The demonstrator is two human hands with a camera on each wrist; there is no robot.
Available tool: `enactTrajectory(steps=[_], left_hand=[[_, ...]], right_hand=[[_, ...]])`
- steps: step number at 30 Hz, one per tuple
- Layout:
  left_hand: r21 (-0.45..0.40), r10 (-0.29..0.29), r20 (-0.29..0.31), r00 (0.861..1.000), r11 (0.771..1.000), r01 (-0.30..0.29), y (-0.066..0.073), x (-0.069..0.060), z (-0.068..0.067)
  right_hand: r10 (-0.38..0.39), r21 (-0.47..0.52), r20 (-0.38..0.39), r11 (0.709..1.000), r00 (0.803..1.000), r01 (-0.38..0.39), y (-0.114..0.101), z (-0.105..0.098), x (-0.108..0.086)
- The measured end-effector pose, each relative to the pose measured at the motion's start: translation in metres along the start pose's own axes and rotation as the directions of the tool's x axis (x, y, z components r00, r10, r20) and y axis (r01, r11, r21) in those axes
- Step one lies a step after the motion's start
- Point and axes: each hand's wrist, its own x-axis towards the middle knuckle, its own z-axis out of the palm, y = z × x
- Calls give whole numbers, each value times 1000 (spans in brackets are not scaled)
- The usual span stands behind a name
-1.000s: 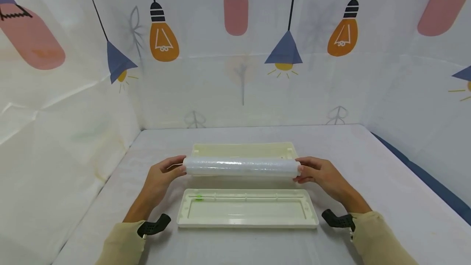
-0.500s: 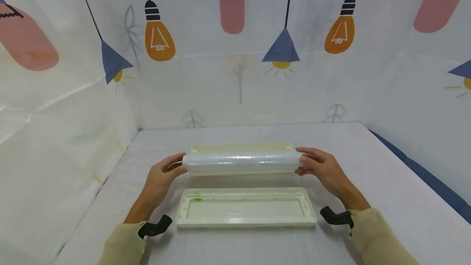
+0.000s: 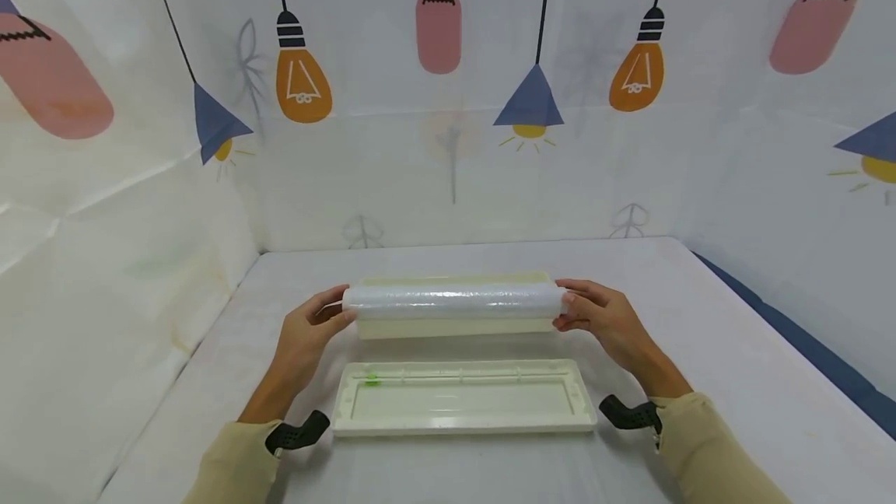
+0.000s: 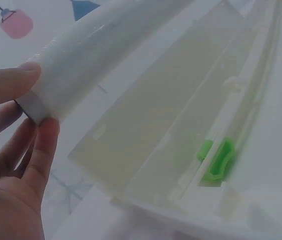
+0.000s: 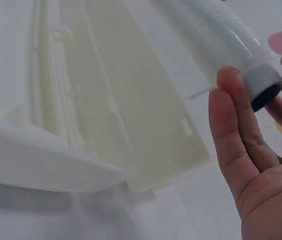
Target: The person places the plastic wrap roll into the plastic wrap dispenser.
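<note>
L hand (image 3: pixel 304 341) & R hand (image 3: pixel 616 330), well apart, pinch opp. ends of the cling-film roll (image 3: pixel 455 302) over the cream wrap box (image 3: pixel 455 327), whose front wall shows more than a sec ago, so roll's prob. higher or farther back, i.e. unseated.

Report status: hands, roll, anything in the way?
Left hand, right hand each gripping one end of roll. Roll raised, apart from rear tray. No obstruction visible.

Narrow gap between tray (image 3: pixel 462 404) and box (image 3: pixel 455 328); roll (image 3: pixel 453 301) obstructs box.
</note>
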Motion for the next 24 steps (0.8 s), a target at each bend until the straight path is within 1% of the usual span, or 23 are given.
enactTrajectory(steps=[6, 11, 15, 18, 20, 24], left_hand=[[37, 5, -22, 1000, 999, -4, 2, 0, 1], [73, 27, -8, 1000, 997, -27, 6, 1, 0], [85, 39, 9, 999, 996, -39, 10, 5, -1], [86, 42, 28, 999, 995, -44, 14, 12, -2], [95, 43, 41, 998, 994, -47, 18, 15, -3], [111, 35, 48, 998, 993, -40, 22, 22, -4]], right_hand=[[18, -32, 39, 999, 999, -17, -2, -1, 1], [16, -49, 57, 999, 998, -13, -4, -1, 3], [13, -69, 64, 998, 998, -8, -5, -2, 4], [17, -99, 63, 995, 998, -11, -7, -5, 5], [27, -120, 72, 993, 997, -18, -8, -6, 7], [54, -163, 93, 986, 994, -38, -12, -9, 13]])
